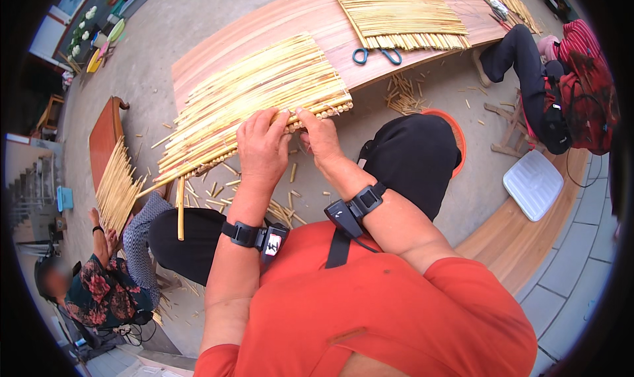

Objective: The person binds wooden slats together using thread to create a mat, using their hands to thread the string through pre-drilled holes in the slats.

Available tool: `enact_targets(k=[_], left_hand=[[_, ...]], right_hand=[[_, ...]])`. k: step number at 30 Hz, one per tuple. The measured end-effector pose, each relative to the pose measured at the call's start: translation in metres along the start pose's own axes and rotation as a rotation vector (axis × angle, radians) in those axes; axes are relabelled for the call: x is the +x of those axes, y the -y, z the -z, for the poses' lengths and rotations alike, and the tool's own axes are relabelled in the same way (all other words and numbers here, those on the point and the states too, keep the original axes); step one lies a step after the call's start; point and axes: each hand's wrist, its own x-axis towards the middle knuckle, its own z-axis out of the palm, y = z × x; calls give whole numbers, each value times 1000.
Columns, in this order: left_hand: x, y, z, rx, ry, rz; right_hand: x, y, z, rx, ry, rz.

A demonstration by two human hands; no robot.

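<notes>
A mat of yellow reeds [257,86], bound side by side with thin string, lies slanted over the near edge of the wooden table [218,60]. My left hand [264,142] grips its near edge, fingers bent over the outermost reeds. Close beside it, my right hand [319,134] pinches the same edge near the mat's right corner, thumb on top and the other fingers partly hidden beneath. Any string between my fingers is too small to make out. At the mat's lower left corner, a short reed [180,208] hangs downward.
Blue-handled scissors [376,56] lie beside a second reed mat [399,14]. An orange basin [457,136] stands by my right knee. Reed offcuts [281,208] litter the floor. A co-worker [109,278] at left handles another mat [117,189]; another person [561,86] sits at right.
</notes>
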Motion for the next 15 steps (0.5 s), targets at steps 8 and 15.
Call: enact_targets(k=[8, 15], left_hand=[[24, 3, -14, -240, 46, 308], [22, 8, 16, -111, 2, 63]], right_hand=[[8, -4, 12, -61, 65, -61], [12, -11, 24, 81, 365, 123]])
